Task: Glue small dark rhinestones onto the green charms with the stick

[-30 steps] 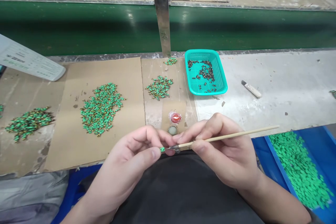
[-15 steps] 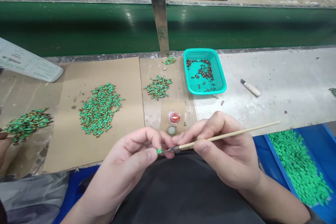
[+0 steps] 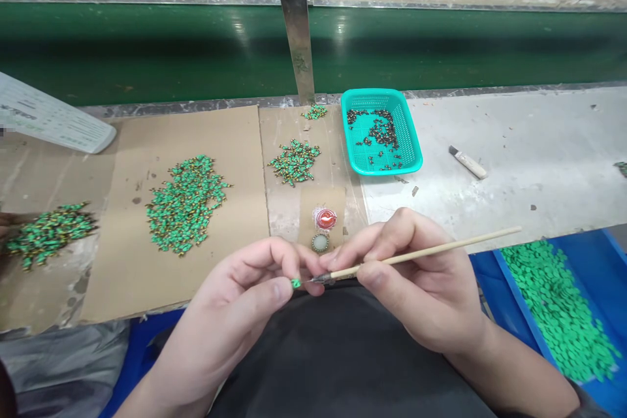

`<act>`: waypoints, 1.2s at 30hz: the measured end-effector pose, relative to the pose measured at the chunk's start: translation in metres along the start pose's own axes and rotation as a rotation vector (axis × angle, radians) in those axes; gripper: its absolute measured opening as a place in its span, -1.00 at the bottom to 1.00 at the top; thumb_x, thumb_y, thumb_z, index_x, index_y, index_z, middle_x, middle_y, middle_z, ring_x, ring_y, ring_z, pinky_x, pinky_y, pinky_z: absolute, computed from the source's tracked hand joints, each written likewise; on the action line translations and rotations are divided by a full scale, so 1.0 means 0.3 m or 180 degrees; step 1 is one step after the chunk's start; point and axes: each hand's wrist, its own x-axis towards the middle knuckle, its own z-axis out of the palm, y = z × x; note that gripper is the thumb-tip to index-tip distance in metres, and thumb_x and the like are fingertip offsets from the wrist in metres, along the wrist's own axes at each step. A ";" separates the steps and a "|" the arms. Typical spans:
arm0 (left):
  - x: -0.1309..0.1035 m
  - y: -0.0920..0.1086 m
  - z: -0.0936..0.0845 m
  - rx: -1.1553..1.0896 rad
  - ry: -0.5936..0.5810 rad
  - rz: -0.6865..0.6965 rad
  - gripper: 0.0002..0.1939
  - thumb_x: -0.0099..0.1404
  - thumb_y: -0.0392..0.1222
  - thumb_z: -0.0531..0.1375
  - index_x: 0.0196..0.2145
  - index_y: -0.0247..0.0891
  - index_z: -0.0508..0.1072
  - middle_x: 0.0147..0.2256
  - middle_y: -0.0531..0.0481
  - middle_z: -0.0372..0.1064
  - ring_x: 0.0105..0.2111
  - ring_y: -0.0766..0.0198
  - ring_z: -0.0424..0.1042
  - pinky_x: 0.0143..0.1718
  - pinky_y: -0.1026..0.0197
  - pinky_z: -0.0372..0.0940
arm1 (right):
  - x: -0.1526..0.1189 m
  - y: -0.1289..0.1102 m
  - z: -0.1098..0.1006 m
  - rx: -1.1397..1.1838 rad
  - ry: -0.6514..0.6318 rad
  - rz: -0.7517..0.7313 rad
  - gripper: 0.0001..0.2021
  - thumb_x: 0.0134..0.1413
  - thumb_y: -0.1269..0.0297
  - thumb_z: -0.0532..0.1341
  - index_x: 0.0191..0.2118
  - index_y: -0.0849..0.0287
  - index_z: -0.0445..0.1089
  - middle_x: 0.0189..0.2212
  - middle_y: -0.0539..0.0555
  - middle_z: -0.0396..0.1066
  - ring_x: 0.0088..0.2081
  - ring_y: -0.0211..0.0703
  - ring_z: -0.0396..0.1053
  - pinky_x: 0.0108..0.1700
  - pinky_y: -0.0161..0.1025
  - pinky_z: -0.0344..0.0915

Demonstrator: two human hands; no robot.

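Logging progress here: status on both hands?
Left hand pinching small green piece. Right hand holding wooden-handled tool, pointed toward that piece. Nothing visibly blocking.

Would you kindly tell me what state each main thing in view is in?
Left hand: shut on a green piece.
Right hand: shut on a wooden stick.
Wooden stick: slanted, thin tip toward the green piece.
Teal basket: open, upright, holding small dark pieces.
White-handled tool: lying flat, unheld.
Green pile: heaped loosely on cardboard.
Blue tray: open, holding many loose green discs.

On the table [image 3: 563, 144] stands a basket [image 3: 386, 172]; left of it lie cardboard [image 3: 235, 137] and piles of green pieces [image 3: 294, 162], right of it a tool [image 3: 469, 162].
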 end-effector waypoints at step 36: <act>0.039 0.002 -0.027 0.0149 0.0285 0.0220 -0.69 0.29 0.05 0.73 -0.38 -0.15 0.81 -0.21 -0.13 0.85 -0.16 0.05 0.83 -0.14 0.29 0.69 | 0.063 0.016 -0.098 -0.0025 0.0383 -0.0679 -0.84 0.70 0.18 0.41 -0.04 0.08 0.70 -0.36 0.00 0.72 -0.35 -0.19 0.69 -0.22 -0.25 0.67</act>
